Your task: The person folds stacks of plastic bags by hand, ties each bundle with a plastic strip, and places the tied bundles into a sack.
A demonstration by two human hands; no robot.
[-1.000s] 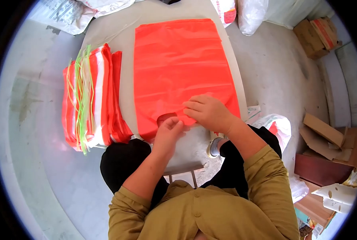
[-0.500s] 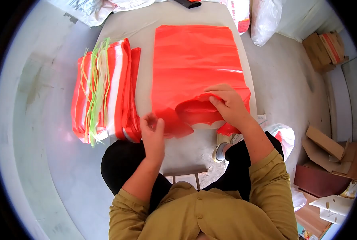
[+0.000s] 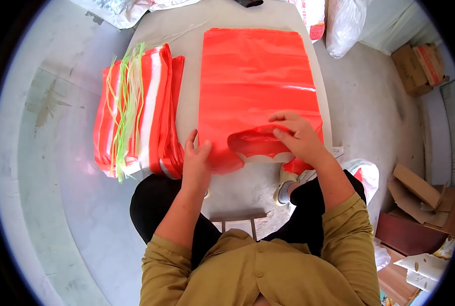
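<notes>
A pile of flat red plastic bags [image 3: 258, 76] lies on the table, its handle end toward me. Near that end is a curved cut-out [image 3: 258, 145] between two handle flaps, the right one crumpled. My right hand [image 3: 301, 137] pinches the upper rim of this cut-out between thumb and fingers. At the left handle flap [image 3: 222, 155], my left hand [image 3: 197, 160] rests against the bag's edge with thumb and forefinger apart. To the left sits a folded stack of red-and-white bags [image 3: 158, 112], with green ties [image 3: 128, 107] lying across it.
The beige table [image 3: 186, 35] has a rounded side edge on the right. Cardboard boxes [image 3: 416, 199] stand on the floor at right, and white plastic sacks [image 3: 345, 25] sit behind the table. A small stool [image 3: 237, 217] is between my knees.
My left hand has let go of the left handle flap, which now lies flatter, and its fingers have spread. My right hand stays at the cut-out's rim. The view has shifted slightly.
</notes>
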